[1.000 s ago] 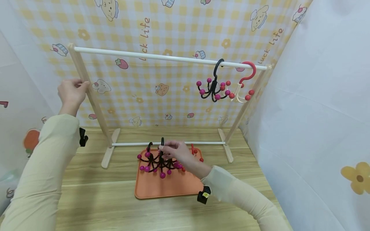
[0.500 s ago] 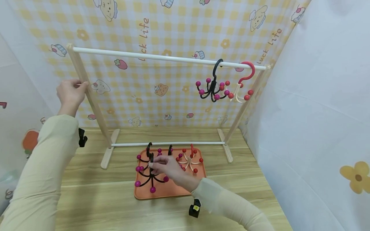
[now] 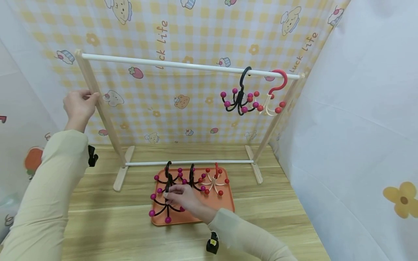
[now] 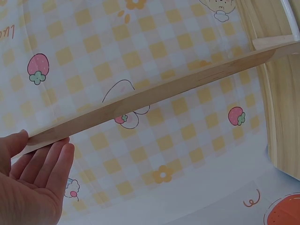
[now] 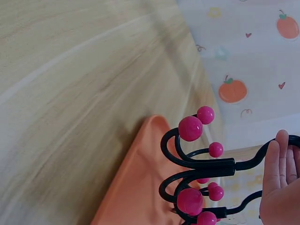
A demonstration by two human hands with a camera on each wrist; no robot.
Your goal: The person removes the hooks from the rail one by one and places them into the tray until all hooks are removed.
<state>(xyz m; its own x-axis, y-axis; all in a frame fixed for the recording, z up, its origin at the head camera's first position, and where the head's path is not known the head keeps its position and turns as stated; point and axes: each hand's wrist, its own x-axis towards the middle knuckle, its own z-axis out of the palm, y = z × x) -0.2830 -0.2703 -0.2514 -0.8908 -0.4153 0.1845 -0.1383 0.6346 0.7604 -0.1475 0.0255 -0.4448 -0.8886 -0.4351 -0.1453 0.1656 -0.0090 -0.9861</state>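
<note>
- Black hanger (image 3: 167, 205) has long axis upright, hook up, over near left corner of tray (image 3: 226, 203).
- Right grip (image 3: 183, 197) pinches it.
- Left grip (image 3: 80, 105) pinches wooden post (image 3: 109, 127).

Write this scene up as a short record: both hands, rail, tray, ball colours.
Left hand: grips the left post
Right hand: holds a black hanger by its hook, over the tray
Rail: second black hanger, red-hooked hanger, both toward the right end
On tray: two more black hangers, another red-hooked hanger
Balls: pink on black hangers, red on red-hooked ones
</note>
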